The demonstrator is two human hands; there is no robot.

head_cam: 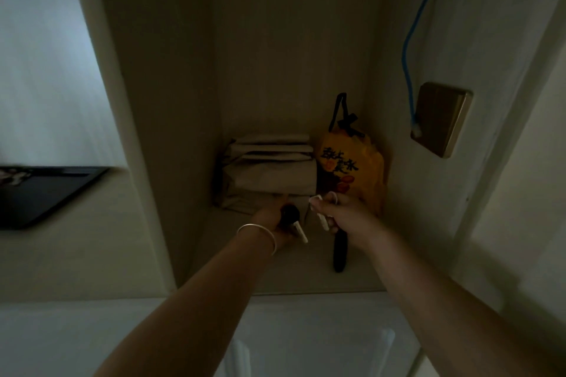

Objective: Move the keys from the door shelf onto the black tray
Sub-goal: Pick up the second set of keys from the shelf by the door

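In a dim recessed shelf [284,272], my left hand [272,220], with a silver bangle on the wrist, is shut on a key with a round black head and pale blade [294,220]. My right hand [340,214] is shut on a second key whose pale blade [323,222] points down, and a long black strap or fob [340,251] hangs below it to the shelf floor. The black tray [46,193] lies at the far left on a lower ledge, well apart from both hands.
Folded brown paper bags [269,168] and a yellow snack bag with a black cord [352,162] stand at the back of the shelf. A blue cable [412,49] hangs beside a brass wall switch [441,119] on the right wall.
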